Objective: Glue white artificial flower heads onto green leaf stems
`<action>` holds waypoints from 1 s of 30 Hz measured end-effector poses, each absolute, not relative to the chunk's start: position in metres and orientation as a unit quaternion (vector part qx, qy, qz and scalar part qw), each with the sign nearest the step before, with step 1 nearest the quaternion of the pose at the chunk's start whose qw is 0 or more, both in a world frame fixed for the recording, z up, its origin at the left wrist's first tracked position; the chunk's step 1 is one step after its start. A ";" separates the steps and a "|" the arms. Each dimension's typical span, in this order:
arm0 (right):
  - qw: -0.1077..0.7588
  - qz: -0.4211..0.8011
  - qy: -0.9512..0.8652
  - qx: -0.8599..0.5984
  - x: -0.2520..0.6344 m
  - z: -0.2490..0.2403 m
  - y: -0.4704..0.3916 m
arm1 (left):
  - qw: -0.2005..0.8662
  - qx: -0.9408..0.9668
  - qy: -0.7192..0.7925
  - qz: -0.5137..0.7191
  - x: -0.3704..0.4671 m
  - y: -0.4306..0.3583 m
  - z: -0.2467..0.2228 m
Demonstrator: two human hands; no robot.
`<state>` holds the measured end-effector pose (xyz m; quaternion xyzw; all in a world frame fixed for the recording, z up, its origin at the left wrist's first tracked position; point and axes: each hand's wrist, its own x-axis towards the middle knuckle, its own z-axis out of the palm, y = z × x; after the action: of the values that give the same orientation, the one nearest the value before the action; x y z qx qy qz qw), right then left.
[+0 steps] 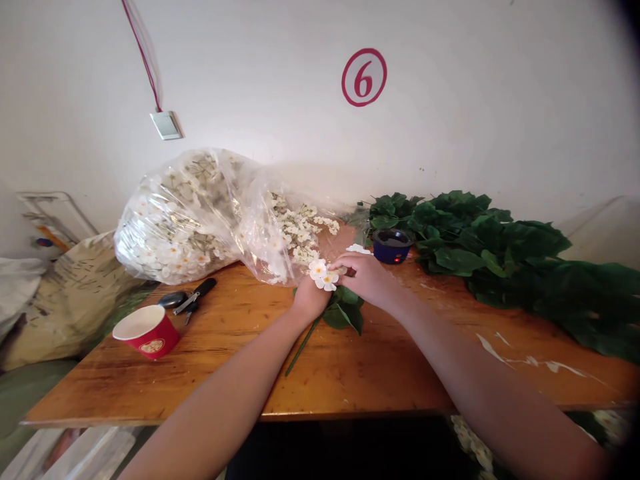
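Gripping the stem (301, 348) in the left hand (311, 299), with leaves (345, 313) spread below; pinching the flowers (323, 275) narrowly with the right hand (367, 275). Held over the table (380, 373), between cup (153, 333) and pot (389, 250). Could crease the flowers from too hard a pinch, or twist the stem from too slack a left grip. Might snag on the bag (200, 220) behind, or scorch on the pot, if hot.

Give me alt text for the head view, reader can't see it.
A person's left hand and right hand meet at white flowers above a leafy green stem, over a wooden table. Behind, a clear bag of similar flowers lies at left and a heap of green leaves at right; a red cup stands nearer, left.
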<state>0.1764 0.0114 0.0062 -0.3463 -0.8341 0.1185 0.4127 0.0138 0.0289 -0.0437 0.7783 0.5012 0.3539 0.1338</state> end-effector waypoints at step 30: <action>0.314 0.051 -0.659 -0.681 0.307 0.053 0.130 | 0.133 0.744 0.560 0.339 0.017 0.007 -0.039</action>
<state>0.3070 0.1297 0.0526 -0.6809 -0.6594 0.0511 0.3145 0.0165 0.0071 -0.0389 0.7443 0.5601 0.3386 0.1330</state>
